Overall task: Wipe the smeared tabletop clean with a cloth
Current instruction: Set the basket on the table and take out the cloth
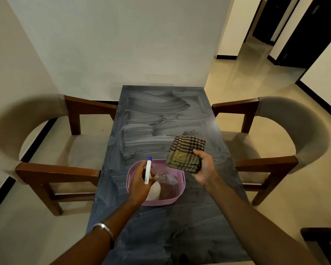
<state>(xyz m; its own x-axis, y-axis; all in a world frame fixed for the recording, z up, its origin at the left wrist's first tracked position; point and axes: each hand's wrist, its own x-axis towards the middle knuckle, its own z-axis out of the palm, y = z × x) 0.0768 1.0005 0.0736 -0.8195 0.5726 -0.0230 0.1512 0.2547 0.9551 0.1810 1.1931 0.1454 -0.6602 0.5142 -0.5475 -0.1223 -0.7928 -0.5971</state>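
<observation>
1. Right now my right hand (203, 167) is gripping the folded checked cloth (185, 153), fingers (199, 152) curled over its near edge, palm up. I'm holding it off the table (161, 226), over the right side, so it is staying dry and folded until I need it.
2. My left hand (139, 185) is clenching a white spray bottle (148, 170) with a blue tip, held upright above the pink basket (181, 190). Probably I'm lifting it clear to wet the surface first.
3. Something white and something brown are sitting in the basket; can't tell what they are.
4. Whitish smears (151, 119) are covering most of the dark tabletop, far end to near end, so wiping is looking not yet started.
5. Basket is sitting mid-table, on the smears, so it'll likely need moving.
6. Two chairs (46, 150) are flanking the table, one each side.
</observation>
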